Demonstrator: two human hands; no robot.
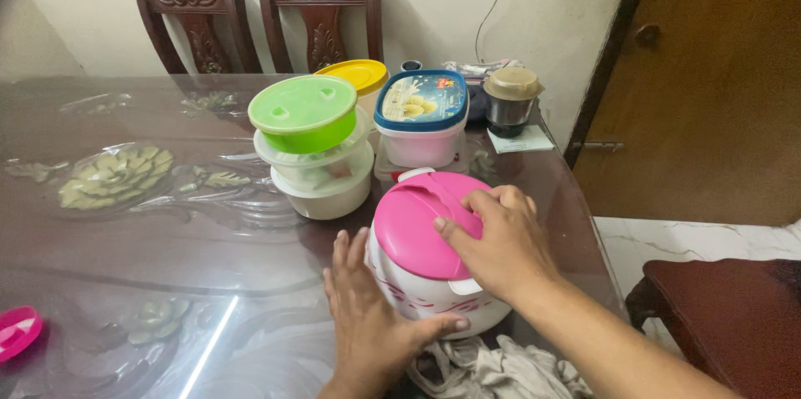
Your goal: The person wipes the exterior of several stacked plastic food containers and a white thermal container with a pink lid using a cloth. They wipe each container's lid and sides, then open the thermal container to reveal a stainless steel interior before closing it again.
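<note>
My left hand (367,315) lies flat and open against the near side of the white casserole (434,282), bracing it at the table's near right edge, while my right hand (501,236) presses spread fingers on its pink lid (413,224).

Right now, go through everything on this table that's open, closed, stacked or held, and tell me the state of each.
Round white casserole pot with pink lid: lid on, tilted.
Left hand: flat against the pot's side.
Right hand: palm on the lid.
Green-lidded round plastic container: closed, topmost of a stack.
Blue-lidded white rectangular tub: closed.
Steel grinder jar with beige lid: capped, upright.
</note>
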